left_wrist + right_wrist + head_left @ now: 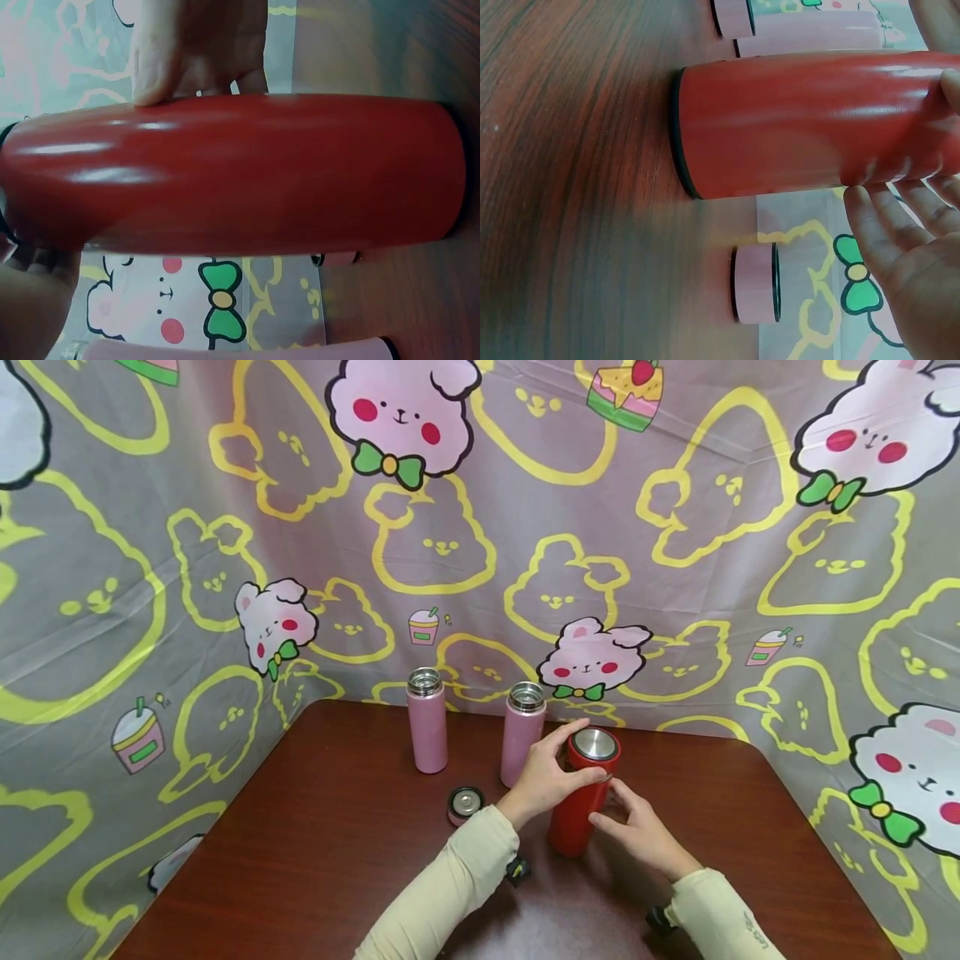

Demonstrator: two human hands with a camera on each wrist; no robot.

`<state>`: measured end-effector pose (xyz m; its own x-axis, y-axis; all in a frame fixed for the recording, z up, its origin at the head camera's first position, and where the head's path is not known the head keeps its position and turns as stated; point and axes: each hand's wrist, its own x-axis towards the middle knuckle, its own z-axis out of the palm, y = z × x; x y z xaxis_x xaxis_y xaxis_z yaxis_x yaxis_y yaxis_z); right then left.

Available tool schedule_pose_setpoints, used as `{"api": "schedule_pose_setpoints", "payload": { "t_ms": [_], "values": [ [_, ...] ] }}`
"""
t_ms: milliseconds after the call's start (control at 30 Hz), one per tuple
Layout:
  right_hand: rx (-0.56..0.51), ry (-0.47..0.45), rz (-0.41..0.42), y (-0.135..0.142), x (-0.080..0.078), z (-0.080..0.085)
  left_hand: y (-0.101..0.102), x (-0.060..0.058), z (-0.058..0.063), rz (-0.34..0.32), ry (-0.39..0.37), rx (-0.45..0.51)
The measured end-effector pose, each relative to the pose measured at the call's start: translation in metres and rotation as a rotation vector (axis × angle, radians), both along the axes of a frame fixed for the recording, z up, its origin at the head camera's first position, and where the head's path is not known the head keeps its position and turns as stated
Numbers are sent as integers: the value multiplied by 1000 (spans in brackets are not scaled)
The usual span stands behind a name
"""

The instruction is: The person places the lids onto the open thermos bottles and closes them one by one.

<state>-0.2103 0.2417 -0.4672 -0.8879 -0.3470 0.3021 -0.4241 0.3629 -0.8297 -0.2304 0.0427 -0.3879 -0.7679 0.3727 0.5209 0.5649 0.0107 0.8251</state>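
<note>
A red thermos flask (579, 818) with a silver-topped lid (596, 743) is upright in front of me, both hands on it. My left hand (546, 783) grips its upper part, thumb across the near side and fingers round the far side near the lid. Lower down, my right hand (643, 833) holds the flask's right side between thumb and fingers. In the right wrist view, the right hand's fingertips (857, 196) lie along the red wall. The black base rim (679, 135) shows close over the table. Behind the left hand stands a lidless pink bottle (522, 739).
Another lidless pink bottle (429, 727) stands farther left. A pink lid (467, 803) lies on the brown table (322, 852) left of the flask. A second pink lid (755, 283) shows in the right wrist view. A patterned cloth (450, 527) hangs behind.
</note>
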Motion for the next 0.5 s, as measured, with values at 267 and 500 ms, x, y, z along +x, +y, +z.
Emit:
{"api": "schedule_pose_setpoints", "payload": {
  "t_ms": [267,500],
  "values": [
    [-29,-13,-12,0,1,0,-4,-22,-13,-187,-52,-24],
    [-31,-49,-17,-1,2,3,-9,-21,-4,-304,-115,-21]
  ]
}}
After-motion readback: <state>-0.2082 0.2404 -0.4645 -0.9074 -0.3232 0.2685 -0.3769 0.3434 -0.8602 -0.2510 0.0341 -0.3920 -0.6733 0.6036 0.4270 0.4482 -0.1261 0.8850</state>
